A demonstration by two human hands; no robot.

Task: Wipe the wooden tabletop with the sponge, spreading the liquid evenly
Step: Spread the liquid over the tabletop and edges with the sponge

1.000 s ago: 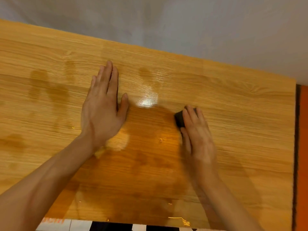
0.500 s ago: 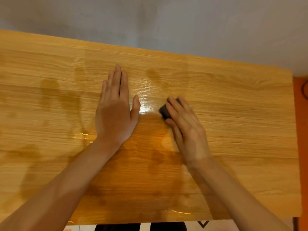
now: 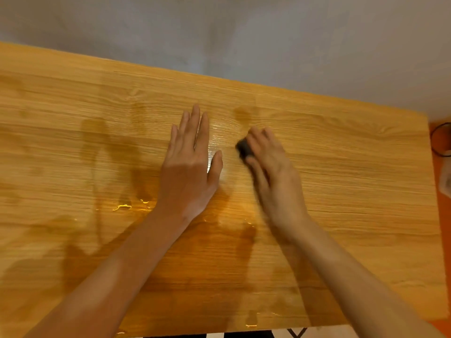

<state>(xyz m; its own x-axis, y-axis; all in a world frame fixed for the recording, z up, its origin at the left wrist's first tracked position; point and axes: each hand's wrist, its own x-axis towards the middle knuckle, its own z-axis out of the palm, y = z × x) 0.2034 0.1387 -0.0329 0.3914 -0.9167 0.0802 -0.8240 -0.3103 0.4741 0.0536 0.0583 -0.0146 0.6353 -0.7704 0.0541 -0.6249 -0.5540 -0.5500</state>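
Observation:
The wooden tabletop (image 3: 353, 181) fills most of the head view, with dark wet streaks and shiny patches across its left and middle. My left hand (image 3: 189, 172) lies flat on the wood near the centre, palm down, fingers together and pointing away from me. Just to its right, my right hand (image 3: 273, 176) presses a small dark sponge (image 3: 244, 148) onto the surface; only the sponge's left end shows under the fingertips. The right hand is blurred.
A grey wall (image 3: 244, 32) runs along the table's far edge. Past the right edge is an orange floor (image 3: 443, 215) with a black cable loop (image 3: 439, 140) and a pale object (image 3: 447, 181). Black-and-white tiles (image 3: 256, 334) show below the near edge.
My right hand has slid the sponge left and away from me, toward the shiny wet patch. The left hand stayed flat on the wood, while the view shifted slightly.

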